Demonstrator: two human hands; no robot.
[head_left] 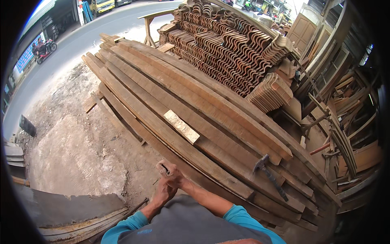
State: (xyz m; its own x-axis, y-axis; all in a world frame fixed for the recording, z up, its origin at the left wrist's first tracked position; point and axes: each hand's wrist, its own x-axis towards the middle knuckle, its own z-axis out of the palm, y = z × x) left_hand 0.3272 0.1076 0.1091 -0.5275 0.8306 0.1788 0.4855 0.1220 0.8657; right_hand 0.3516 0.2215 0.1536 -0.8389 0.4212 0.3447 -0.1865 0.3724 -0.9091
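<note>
My left hand [164, 189] and my right hand [174, 174] are pressed together in front of my chest, beside the near edge of a stack of long wooden beams [174, 95]. Both look closed, with the fingers bunched over each other. A small dark shape shows at the top of the fists; I cannot make out whether it is an object or a gap. On the beams ahead of my hands lies a short pale wood block [181, 127]. A hammer [271, 177] with a dark handle rests on the beams to the right.
Curved clay roof tiles [219, 49] are piled behind the beams. Scrap boards and frames [339, 134] lean at the right. Dusty ground [77, 158] lies to the left, with a grey sheet [73, 207] at lower left. A motorbike [45, 49] is on the road beyond.
</note>
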